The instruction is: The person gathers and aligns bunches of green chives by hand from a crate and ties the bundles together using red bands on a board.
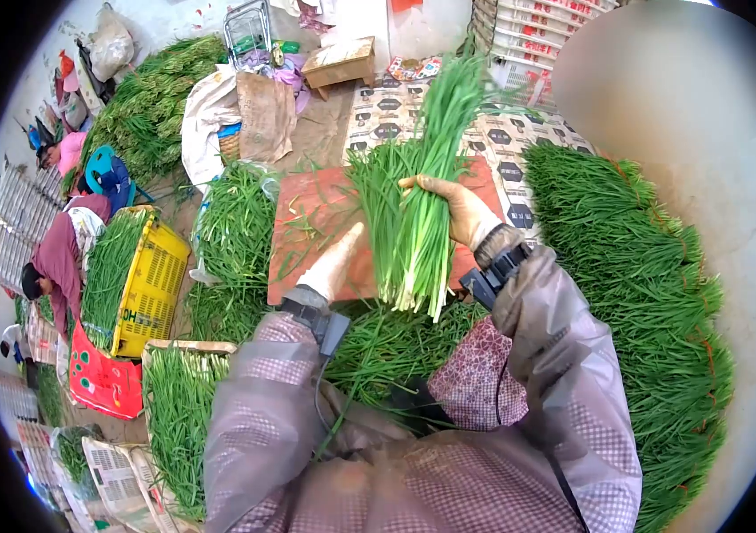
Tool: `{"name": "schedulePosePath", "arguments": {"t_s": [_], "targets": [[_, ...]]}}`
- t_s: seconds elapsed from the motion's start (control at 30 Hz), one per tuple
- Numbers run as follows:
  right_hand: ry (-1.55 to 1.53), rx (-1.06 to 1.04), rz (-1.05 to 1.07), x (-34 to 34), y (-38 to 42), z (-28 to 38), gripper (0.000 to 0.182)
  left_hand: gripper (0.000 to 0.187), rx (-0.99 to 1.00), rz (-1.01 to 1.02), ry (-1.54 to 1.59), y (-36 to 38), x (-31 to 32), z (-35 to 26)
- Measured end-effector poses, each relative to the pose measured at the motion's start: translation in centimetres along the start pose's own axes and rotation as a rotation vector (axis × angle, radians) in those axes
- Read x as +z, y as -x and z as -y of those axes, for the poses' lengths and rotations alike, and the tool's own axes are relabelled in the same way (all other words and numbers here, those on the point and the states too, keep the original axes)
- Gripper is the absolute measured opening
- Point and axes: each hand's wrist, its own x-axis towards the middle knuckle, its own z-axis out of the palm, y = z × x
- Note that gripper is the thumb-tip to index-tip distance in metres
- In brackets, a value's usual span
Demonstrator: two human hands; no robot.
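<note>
My right hand [458,209], in a pale glove, is closed around a bunch of green garlic chives [436,169]. The white stem ends [427,298] point toward me, and the leaves stretch away past the far edge of a reddish board [314,200]. To the left of the bunch, my left hand [335,264], also gloved, reaches over the board with its fingers stretched out. It appears to hold nothing, though its fingers are not sharply seen. More chives [382,186] lie on the board beside and partly behind the held bunch. Loose leaves are scattered on the board's left side.
Bundled chives [636,329] are heaped along the right. Loose chives [396,346] lie below the board. At left stand a yellow crate [151,293] of chives and co-workers [63,258]. A small wooden stool [340,64] and stacked crates [529,44] are at the back.
</note>
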Motion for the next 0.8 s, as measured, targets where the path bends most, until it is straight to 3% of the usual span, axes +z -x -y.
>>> {"name": "schedulePosePath", "arguments": {"t_s": [0.03,0.13,0.2,0.27,0.3,0.33,0.43,0.6,0.63,0.67,0.8], "targets": [[0.001,0.034,-0.028,-1.0,-1.1,-0.6,0.03,0.064,-0.036,-0.029,-0.135,0.4,1.5,-0.8],[0.045,0.054,-0.171,-3.6,-4.5,-2.8,0.023,0.064,-0.111,-0.044,0.005,-1.4,1.4,0.1],[0.131,0.025,-0.303,-4.9,-6.4,-3.9,0.035,0.077,-0.234,-0.188,-0.061,-2.5,1.5,0.7],[0.279,0.026,-0.435,-7.5,-8.8,-5.3,0.045,0.087,-0.219,-0.343,-0.33,-2.7,2.6,0.9],[0.223,-0.006,-0.314,-6.3,-7.9,-4.7,0.053,0.109,-0.136,-0.305,-0.355,-4.1,0.6,3.1],[0.258,-0.021,-0.389,-6.0,-7.9,-4.8,0.055,0.121,-0.188,-0.327,-0.343,-4.0,1.6,3.2],[0.345,-0.066,-0.393,-6.2,-8.1,-5.2,0.059,0.135,-0.141,-0.598,-0.735,-6.7,0.6,7.2],[0.611,-0.296,-0.432,-6.6,-8.1,-6.5,0.083,0.141,-0.004,-0.696,-0.753,-8.5,-0.5,11.2],[0.82,-0.325,-0.447,-6.6,-8.1,-6.0,0.097,0.14,0.011,-0.704,-0.788,-8.5,-0.4,11.3],[1.055,-0.306,-0.492,-6.8,-7.7,-5.3,0.099,0.139,0.028,-0.712,-0.822,-8.5,-0.2,11.4],[1.303,-0.529,-0.589,-7.9,-5.3,-1.7,0.092,0.137,0.009,-0.756,-0.83,-8.5,0.5,10.9]]}}
